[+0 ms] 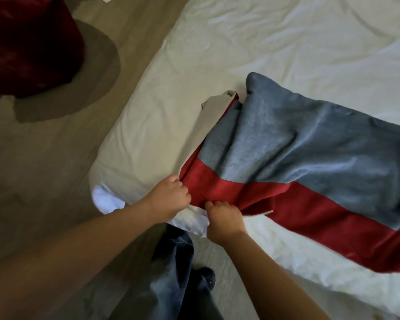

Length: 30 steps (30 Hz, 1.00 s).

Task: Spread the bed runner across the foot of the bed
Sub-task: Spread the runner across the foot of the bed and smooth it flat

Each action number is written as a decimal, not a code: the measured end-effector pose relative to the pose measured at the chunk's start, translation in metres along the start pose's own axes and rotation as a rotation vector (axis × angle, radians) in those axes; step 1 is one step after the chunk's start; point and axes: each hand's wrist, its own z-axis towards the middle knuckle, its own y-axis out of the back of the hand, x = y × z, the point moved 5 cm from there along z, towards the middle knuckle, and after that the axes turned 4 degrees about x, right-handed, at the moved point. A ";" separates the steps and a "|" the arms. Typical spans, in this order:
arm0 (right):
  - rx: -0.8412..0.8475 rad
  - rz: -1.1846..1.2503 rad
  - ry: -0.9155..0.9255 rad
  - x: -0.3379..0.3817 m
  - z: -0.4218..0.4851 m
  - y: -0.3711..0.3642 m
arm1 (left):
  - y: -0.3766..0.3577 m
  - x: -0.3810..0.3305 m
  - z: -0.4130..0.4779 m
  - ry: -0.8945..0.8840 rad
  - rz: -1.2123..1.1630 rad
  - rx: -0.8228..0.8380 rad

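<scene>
Bed corner (pixel 148 125): left hand (pixel 169 197), right hand (pixel 224 219) fingers (pixel 208 205) pinching runner (pixel 298 139) (bunched).

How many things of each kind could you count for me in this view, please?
hands: 2 (left hand, right hand)
bed runner: 1
bed: 1
dark red object on the floor: 1
shoe: 1
Total: 6

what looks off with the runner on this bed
The bed runner lies rumpled and slanted on the bed, its far corner folded over showing pale backing. The left hand and right hand pinch its red edge.
</scene>
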 end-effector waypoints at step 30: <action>-0.251 -0.424 -0.053 -0.109 0.147 0.202 | 0.055 0.160 0.213 0.313 -0.409 -0.264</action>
